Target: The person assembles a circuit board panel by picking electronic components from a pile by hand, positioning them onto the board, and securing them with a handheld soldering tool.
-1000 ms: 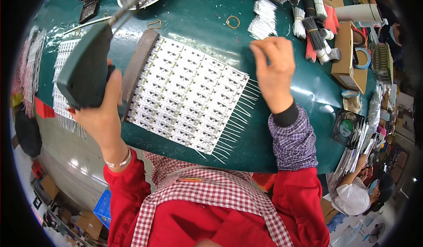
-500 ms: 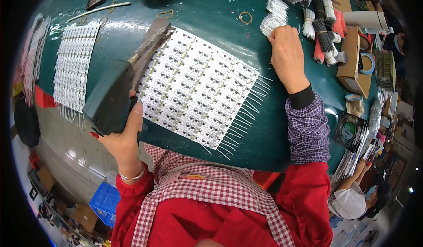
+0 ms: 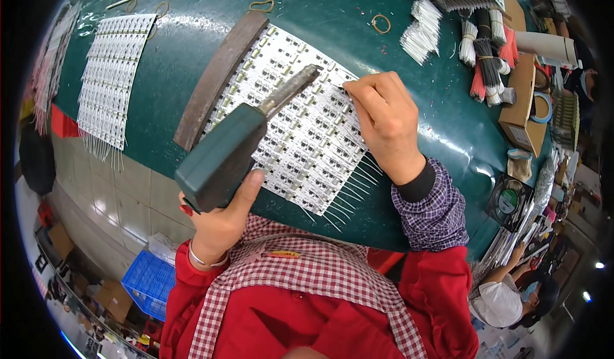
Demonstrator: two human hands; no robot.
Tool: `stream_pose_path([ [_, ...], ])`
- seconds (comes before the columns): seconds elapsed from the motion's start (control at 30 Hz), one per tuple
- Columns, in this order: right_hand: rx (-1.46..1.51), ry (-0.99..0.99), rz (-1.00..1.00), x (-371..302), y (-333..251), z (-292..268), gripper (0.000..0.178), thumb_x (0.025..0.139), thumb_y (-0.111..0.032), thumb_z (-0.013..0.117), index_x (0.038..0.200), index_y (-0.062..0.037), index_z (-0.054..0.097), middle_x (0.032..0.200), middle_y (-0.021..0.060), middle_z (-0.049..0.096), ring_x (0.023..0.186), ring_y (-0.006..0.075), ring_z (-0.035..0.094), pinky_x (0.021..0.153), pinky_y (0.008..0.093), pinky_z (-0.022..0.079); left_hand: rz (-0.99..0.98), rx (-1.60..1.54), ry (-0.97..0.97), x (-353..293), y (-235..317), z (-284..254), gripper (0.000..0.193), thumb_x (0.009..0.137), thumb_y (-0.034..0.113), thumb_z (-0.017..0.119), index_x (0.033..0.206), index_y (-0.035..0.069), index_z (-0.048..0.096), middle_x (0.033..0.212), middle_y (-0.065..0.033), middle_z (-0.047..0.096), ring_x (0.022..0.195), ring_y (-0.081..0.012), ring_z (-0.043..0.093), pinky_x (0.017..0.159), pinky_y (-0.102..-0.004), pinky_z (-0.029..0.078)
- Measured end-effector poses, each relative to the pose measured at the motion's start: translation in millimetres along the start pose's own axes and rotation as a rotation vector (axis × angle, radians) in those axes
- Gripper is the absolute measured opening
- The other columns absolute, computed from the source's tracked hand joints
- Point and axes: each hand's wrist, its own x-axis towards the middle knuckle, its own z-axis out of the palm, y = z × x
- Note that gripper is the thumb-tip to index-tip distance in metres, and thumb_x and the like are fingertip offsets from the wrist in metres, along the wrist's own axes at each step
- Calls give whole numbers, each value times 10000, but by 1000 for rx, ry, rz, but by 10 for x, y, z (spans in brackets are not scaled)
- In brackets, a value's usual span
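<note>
My left hand (image 3: 220, 224) is wrapped round a dark green soldering gun (image 3: 224, 151). Its crusted metal tip reaches over a white circuit board panel (image 3: 281, 144), which carries rows of small components. Thin white wires (image 3: 348, 196) stick out from the panel's right edge. At the panel's upper right corner, my right hand (image 3: 387, 122) is closed in a pinch. It seems to hold a thin white wire, mostly hidden by the fingers. A dark curved bar (image 3: 220, 80) lies along the panel's left edge.
A pile of white wires (image 3: 422, 31) lies beyond my right hand, near a rubber band (image 3: 381, 23). Bundled black, white and red wires (image 3: 487, 64) and a cardboard box (image 3: 521, 112) are at the right. Another wired panel (image 3: 115, 77) rests at the left. A co-worker (image 3: 505, 301) sits far right.
My right hand has left the white wire pile and come to the panel's upper right corner. My left hand has swung the soldering gun rightward from the bar to over the panel.
</note>
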Motion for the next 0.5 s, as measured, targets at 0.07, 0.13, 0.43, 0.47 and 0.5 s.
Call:
stream_pose_path([
  [0.07, 1, 13, -7, -26, 25, 27, 245, 766, 101, 761, 970, -22, 705, 889, 91, 652, 790, 270, 627, 663, 363, 514, -22, 66, -15, -9, 35, 8, 384, 880, 51, 802, 1227, -48, 671, 992, -100, 736, 688, -104, 632, 581, -236, 481],
  [0.13, -2, 26, -14, -39, 43, 43, 255, 759, 97, 768, 974, -28, 715, 888, 84, 654, 788, 262, 625, 661, 361, 513, 53, 102, -20, 28, 32, 51, 210, 848, 84, 825, 1014, -18, 744, 901, -91, 751, 720, -154, 697, 672, -274, 530],
  [0.43, -39, 6, -3, -27, 16, 54, 262, 751, 91, 768, 977, -33, 718, 881, 83, 650, 797, 262, 626, 667, 365, 516, 194, 236, -59, 83, 69, 83, 172, 807, 40, 827, 954, -3, 748, 869, -89, 737, 668, -169, 674, 647, -287, 522],
  [0.47, -39, 6, -4, -29, 17, 58, 264, 748, 91, 769, 977, -31, 717, 883, 84, 650, 800, 263, 626, 668, 366, 516, 194, 236, -60, 84, 65, 86, 172, 807, 40, 827, 954, -3, 748, 869, -89, 737, 668, -169, 674, 647, -287, 522],
  [0.5, -38, 7, -5, -30, 17, 62, 266, 746, 91, 769, 977, -30, 716, 884, 85, 650, 803, 264, 627, 669, 367, 516, 191, 225, -65, 86, 61, 91, 170, 802, 25, 825, 950, -3, 747, 877, -98, 733, 677, -177, 673, 648, -289, 522],
])
